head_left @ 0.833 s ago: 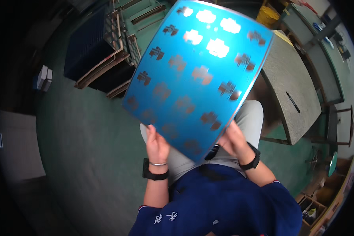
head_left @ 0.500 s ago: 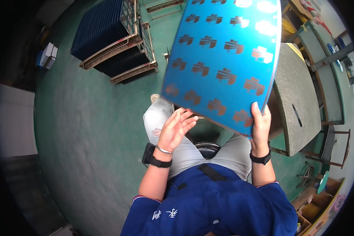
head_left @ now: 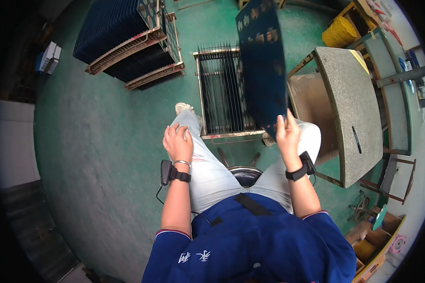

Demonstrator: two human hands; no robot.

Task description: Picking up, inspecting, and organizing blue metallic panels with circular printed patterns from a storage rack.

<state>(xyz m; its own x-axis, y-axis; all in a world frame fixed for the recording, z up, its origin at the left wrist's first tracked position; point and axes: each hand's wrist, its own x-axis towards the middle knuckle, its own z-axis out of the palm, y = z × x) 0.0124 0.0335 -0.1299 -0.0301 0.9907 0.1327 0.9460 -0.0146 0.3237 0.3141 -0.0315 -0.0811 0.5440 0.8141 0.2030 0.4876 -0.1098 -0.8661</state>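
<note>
A dark blue panel (head_left: 262, 66) with rows of copper-coloured patches stands nearly edge-on in my right hand (head_left: 288, 134). The fingers pinch its near lower corner. Directly beside and beneath it, a wire-slotted rack (head_left: 200, 94) sits on the floor between my feet, with several thin dark panels upright in its right part. Whether the held panel's lower edge touches the rack is hidden. My left hand (head_left: 178, 143) rests on my left thigh with nothing in it, fingers spread.
At the far left stand stacked racks (head_left: 127, 49) full of dark panels. A grey-topped table (head_left: 354, 113) with a pen (head_left: 356, 139) on it is close on my right. A yellow bundle (head_left: 340, 33) lies behind it. I sit on a black stool (head_left: 245, 177).
The panel has turned from showing its bright patterned face to nearly edge-on and moved over the rack. My left hand has gone from near the panel's lower edge to my thigh.
</note>
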